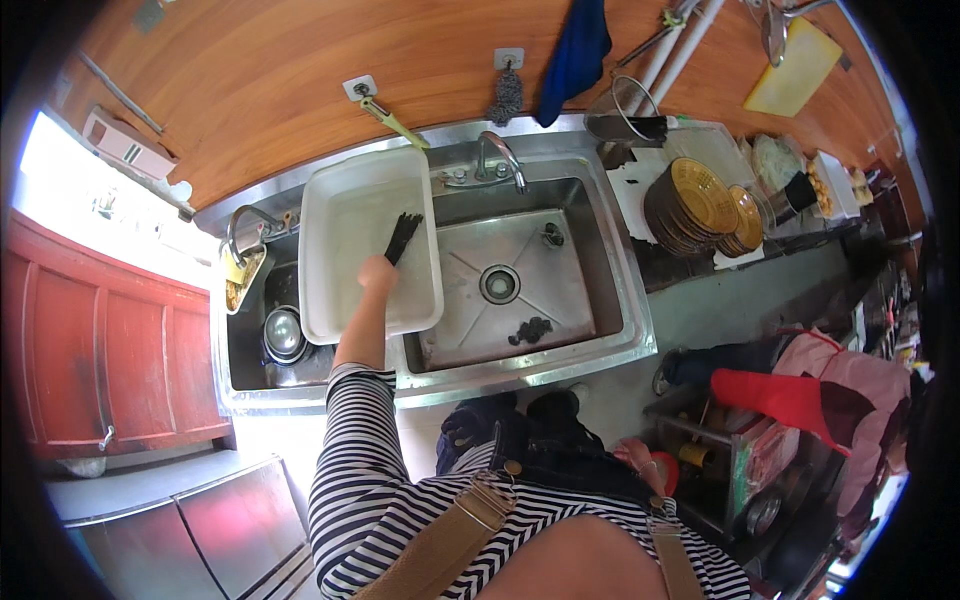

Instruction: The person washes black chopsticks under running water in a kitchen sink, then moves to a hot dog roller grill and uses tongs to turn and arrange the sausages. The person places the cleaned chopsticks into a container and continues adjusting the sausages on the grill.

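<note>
My left hand (377, 274) is closed round the lower end of a bundle of thin black sticks (404, 238), which look like chopsticks and fan out slightly at the far end. Hand and bundle are over a large white rectangular basin (311, 250), set across the divider of a steel double sink (624, 300). The basin's inside looks pale; I cannot tell how much water it holds. In the right bowl lie a dark scrubber-like clump (530, 330) and a small dark piece (552, 236), either side of the drain (499, 284). My right hand is out of view.
Metal bowls (284, 333) sit in the left bowl. A faucet (505, 160) reaches over the right bowl; another (240, 228) stands at the left. Stacked brown plates (700, 198) are on the right counter. A person in a red and pink garment (790, 388) is at right.
</note>
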{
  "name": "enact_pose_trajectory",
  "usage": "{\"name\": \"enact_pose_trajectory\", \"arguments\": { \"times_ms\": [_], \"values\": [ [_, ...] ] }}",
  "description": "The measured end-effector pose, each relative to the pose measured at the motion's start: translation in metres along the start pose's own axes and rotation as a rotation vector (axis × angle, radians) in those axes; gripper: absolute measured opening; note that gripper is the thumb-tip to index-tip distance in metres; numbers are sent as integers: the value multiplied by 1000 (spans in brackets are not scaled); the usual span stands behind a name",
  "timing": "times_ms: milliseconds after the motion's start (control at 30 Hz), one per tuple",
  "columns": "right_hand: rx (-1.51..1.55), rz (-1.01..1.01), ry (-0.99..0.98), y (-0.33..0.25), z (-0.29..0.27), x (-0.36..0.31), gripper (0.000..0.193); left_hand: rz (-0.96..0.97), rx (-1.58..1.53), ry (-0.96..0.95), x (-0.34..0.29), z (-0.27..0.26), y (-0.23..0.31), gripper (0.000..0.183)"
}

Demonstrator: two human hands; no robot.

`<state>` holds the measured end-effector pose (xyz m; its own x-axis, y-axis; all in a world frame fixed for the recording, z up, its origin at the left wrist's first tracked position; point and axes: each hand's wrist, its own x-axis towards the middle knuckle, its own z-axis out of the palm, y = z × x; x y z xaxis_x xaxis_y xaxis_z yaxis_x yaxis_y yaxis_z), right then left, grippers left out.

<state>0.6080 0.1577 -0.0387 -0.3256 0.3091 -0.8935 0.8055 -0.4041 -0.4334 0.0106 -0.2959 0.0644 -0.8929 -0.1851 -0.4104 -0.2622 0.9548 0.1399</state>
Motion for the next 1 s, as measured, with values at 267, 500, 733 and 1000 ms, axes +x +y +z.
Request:
{"name": "enact_pose_trajectory", "arguments": {
  "times_ms": [267,500,733,1000],
  "values": [
    [35,-18,-77,12,8,11,29,130,-847,-570,0,-26,-50,9],
    [183,33,-68,27,-17,15,24,126,-1412,-729,-61,-74,-42,29],
    [51,-429,-10,-123,35,-1,18,433,-1503,-718,-120,-92,57,19],
    [123,-836,-455,-348,206,-91,43,804,-915,-15,-180,1,181,19]
  ]
}}
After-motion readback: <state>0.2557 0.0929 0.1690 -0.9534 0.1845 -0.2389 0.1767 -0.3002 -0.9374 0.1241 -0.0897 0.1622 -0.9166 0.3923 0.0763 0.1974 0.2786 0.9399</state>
